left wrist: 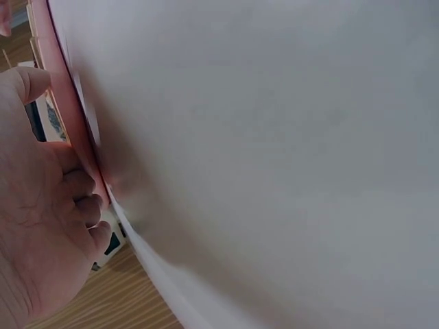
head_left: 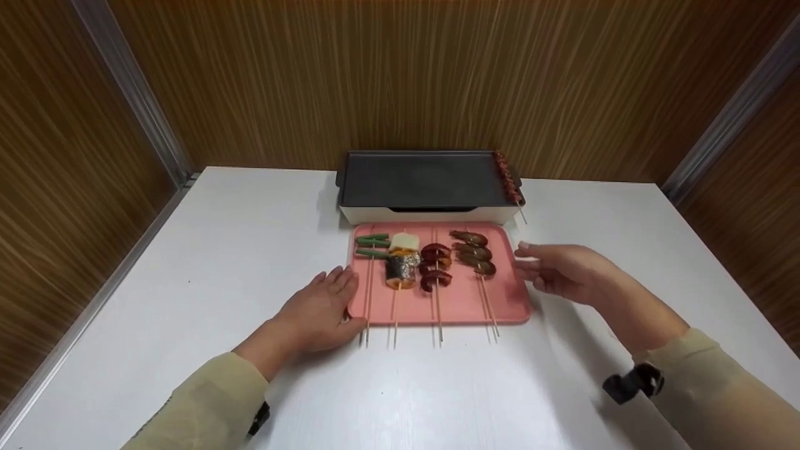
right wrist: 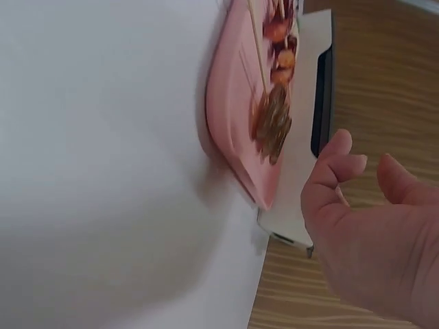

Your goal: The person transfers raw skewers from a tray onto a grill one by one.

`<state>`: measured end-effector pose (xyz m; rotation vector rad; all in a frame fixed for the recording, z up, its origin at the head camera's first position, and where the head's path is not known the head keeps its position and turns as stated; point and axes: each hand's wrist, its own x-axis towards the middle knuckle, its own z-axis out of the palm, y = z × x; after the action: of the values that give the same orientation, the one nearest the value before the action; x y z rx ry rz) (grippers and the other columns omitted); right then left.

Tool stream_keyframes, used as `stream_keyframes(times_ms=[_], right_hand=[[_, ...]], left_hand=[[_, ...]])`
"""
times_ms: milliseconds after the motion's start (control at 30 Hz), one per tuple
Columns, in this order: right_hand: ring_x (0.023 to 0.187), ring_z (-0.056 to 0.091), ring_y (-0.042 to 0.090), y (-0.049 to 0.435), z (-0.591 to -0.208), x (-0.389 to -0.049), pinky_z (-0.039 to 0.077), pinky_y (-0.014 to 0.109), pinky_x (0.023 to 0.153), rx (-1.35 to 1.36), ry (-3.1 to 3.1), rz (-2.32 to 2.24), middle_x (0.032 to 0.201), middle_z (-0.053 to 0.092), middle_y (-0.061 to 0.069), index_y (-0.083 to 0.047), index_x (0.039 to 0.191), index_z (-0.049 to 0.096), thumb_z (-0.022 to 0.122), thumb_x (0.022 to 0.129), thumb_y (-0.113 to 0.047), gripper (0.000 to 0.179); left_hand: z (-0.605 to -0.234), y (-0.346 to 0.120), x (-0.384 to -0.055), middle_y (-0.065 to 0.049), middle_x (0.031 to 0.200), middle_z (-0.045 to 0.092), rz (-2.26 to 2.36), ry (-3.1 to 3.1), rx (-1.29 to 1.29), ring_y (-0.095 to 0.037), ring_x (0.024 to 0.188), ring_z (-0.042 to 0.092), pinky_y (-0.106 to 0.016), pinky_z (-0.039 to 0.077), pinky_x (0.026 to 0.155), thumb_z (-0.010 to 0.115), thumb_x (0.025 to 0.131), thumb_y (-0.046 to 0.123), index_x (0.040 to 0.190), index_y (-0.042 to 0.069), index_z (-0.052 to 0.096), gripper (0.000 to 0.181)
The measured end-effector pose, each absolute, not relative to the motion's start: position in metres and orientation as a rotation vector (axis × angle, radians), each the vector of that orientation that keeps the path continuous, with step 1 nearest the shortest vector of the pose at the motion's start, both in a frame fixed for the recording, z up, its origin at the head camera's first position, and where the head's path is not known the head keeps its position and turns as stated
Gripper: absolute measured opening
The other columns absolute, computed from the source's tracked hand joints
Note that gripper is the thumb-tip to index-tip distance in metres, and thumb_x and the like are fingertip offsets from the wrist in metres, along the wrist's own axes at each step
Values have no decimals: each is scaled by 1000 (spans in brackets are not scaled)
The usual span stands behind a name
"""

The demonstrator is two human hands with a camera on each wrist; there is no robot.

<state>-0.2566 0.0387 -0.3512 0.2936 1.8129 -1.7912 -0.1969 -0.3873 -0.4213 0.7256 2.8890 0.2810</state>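
Note:
A pink tray (head_left: pixel 462 303) lies on the white table, bearing several food skewers. From left to right are green vegetable pieces (head_left: pixel 373 240), a skewer with white, dark and yellow chunks (head_left: pixel 400 270), reddish curled pieces (head_left: pixel 435 275) and brown shrimp-like pieces (head_left: pixel 475 252). My left hand (head_left: pixel 315 310) rests against the tray's near left corner, fingers extended along the left side and thumb at the front edge. Beside the tray's right edge, my right hand (head_left: pixel 565 272) has loosely bent fingers with nothing in them. The right wrist view shows that hand (right wrist: pixel 370 226) apart from the tray (right wrist: pixel 223 103).
Behind the tray stands a grill with a dark flat plate (head_left: pixel 425 178) and a pale base (head_left: pixel 369 215). A red skewer (head_left: pixel 507 177) lies along the plate's right side, its stick jutting forward. Wood-patterned walls (head_left: pixel 400 75) enclose the white table (head_left: pixel 250 250) at the back and sides.

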Motion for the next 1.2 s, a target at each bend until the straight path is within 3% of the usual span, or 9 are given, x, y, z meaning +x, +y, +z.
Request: stream_keyframes(times_ms=[167,467,700,1200], right_hand=[[87,70,13,35,-363,-226,51,20,68,161,1861,-1672,112,79,11,0,141,62,69,106,-27,45],[98,79,20,33,-379,-199,52,19,65,69,1789,-1604,119,77,15,6,149,49,67,106,-27,57],[96,80,25,28,-390,-192,63,27,78,48,1744,-1644,108,79,20,9,141,55,65,108,-28,50],[101,78,31,24,-399,-188,64,33,85,111,1726,-1718,116,76,24,9,148,52,64,108,-27,54]], left_hand=[[-420,-390,-196,-25,170,27,294,2892,732,-40,160,21,-52,18,130,45,105,51,162,-9,32,84],[-422,-391,-194,-26,169,28,316,2893,742,-40,160,21,-53,18,130,46,105,51,162,-9,32,83],[-423,-392,-194,-26,170,28,316,2895,742,-40,160,22,-53,18,130,46,106,51,162,-9,32,83],[-421,-389,-196,-26,170,26,333,2891,763,-41,160,19,-53,16,130,47,106,51,162,-9,30,84]])
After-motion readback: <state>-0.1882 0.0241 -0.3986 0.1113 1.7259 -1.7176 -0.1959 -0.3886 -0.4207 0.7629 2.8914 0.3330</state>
